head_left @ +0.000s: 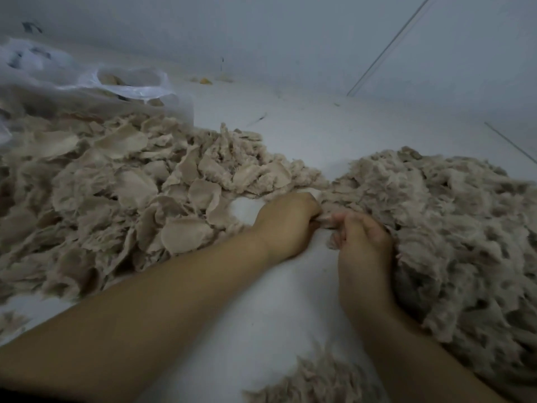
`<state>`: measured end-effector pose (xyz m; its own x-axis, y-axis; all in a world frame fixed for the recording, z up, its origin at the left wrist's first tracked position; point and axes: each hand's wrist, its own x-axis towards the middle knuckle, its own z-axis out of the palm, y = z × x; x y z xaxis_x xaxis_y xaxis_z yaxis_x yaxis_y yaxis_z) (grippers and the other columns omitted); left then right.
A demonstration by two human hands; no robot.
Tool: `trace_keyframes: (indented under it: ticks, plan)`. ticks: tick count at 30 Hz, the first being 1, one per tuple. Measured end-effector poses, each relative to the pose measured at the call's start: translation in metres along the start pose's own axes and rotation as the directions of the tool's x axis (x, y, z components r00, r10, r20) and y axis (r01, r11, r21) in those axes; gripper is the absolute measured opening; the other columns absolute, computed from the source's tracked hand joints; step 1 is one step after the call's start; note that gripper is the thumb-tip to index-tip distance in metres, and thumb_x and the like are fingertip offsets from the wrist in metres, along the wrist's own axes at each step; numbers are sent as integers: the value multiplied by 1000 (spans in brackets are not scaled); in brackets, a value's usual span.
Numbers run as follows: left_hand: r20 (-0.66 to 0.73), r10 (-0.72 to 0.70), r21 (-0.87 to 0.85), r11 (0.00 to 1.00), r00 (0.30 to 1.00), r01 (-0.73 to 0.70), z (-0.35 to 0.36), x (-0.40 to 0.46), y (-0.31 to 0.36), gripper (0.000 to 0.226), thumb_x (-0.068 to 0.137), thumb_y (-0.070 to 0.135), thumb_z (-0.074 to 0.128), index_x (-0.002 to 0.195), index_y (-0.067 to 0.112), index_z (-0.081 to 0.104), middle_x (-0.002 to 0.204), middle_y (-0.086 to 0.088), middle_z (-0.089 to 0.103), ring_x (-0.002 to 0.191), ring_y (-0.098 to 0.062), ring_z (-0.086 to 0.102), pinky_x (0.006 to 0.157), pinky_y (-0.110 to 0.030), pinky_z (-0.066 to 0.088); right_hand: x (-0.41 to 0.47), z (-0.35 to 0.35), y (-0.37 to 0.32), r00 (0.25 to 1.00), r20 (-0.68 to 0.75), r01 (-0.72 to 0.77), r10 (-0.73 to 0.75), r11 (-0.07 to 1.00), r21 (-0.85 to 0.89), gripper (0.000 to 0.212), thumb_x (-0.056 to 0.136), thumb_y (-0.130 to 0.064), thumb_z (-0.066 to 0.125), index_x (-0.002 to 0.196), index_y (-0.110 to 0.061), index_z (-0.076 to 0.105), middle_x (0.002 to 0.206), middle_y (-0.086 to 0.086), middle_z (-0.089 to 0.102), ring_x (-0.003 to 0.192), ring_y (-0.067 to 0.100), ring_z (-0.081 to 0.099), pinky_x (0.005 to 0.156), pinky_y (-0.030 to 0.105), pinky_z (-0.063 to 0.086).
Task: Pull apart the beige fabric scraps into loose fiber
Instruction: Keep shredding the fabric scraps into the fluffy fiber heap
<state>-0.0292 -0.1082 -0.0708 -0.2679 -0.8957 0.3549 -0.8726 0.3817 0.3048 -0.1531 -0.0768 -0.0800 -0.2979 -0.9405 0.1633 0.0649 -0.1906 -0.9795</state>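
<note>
**Mid-tear on one beige scrap**

Both hands low over the white surface, close together, almost touching. Left hand curled into a loose fist, fingers tucked down and pinching one end of a small beige scrap. Right hand curled too, thumb and fingers nipping the other end of that same scrap. Exact grip of the far fingertips hidden under fiber; cannot tell how much material lies inside either fist.

Just beyond and to the left of the left fingers: the pile of untorn scraps, flat, rounded, leaf-like pieces, with a plastic bag behind. Pressed against the back of the right fingers and spreading away to the right: the heap of loose fiber, fluffy and ragged. A smaller tuft of fiber near the right forearm.

Probably very light, soft, limp stuff, weakly bonded, likely to shed rather than resist. Best taken at opposite edges with short pinches close together, then drawn sideways; a grip too far apart may only stretch it, too shallow may slip off with a few strands.
</note>
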Motion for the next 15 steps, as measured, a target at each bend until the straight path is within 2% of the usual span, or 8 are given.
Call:
trace_keyframes:
  ticks: [2,4,5,7,8,10,13,15]
  plan:
    - [11,99,-34,995,995,-98,-1,-16,3,19,93,25,58,92,10,70,101,-7,63,98,-29,56,76,-42,48,1,-5,0,998,-69,-6,6,1000,-7,32,100,-10,48,77,-20,68,68,-9,62,71,12,59,67,25,46]
    - [5,164,-81,983,987,-163,-2,-34,6,19,93,23,59,94,9,71,103,-7,64,98,-28,55,77,-41,48,1,-10,-1,997,-73,-10,8,1000,-28,29,98,-10,50,80,-20,70,79,2,68,80,20,64,72,31,51]
    - [5,196,-112,974,981,-194,-4,-41,7,17,91,21,61,95,8,72,104,-7,64,98,-28,55,78,-40,47,2,-11,-2,1000,-27,-17,16,998,-57,27,97,-8,52,82,-20,71,80,2,71,80,19,67,70,30,53]
    - [7,232,-178,957,973,-227,-10,-52,7,12,87,12,65,94,6,73,100,-9,66,94,-28,56,79,-37,46,0,-11,-3,990,134,-14,39,983,-181,22,94,-6,57,88,-21,72,70,-7,72,69,7,68,60,25,55]
    - [4,216,-212,954,976,-211,-13,-55,5,10,84,7,66,91,5,74,96,-10,67,92,-28,57,79,-36,45,-1,-12,-3,977,211,28,34,958,-285,23,92,-6,60,88,-25,73,67,-12,71,63,4,66,58,24,56]
    - [-33,109,-281,953,994,-113,-17,-58,-2,11,81,0,67,87,5,75,89,-9,69,87,-26,61,79,-31,46,0,-11,0,956,294,139,9,868,-476,22,89,-10,65,88,-30,75,64,-17,68,64,1,64,64,25,56]
    - [-111,-105,-332,941,988,63,-19,-58,-10,12,81,-2,66,86,5,74,83,-7,66,79,-20,58,72,-26,43,4,-10,4,963,268,161,-1,802,-575,18,88,-17,66,102,-20,77,64,-21,59,64,-6,56,61,16,44]
    - [-128,-172,-325,938,977,122,-18,-57,-14,13,81,-2,63,85,6,73,82,-6,62,76,-16,52,69,-28,42,6,-12,6,968,250,155,1,784,-601,10,86,-21,69,92,-23,76,62,-18,59,62,-2,55,58,17,42]
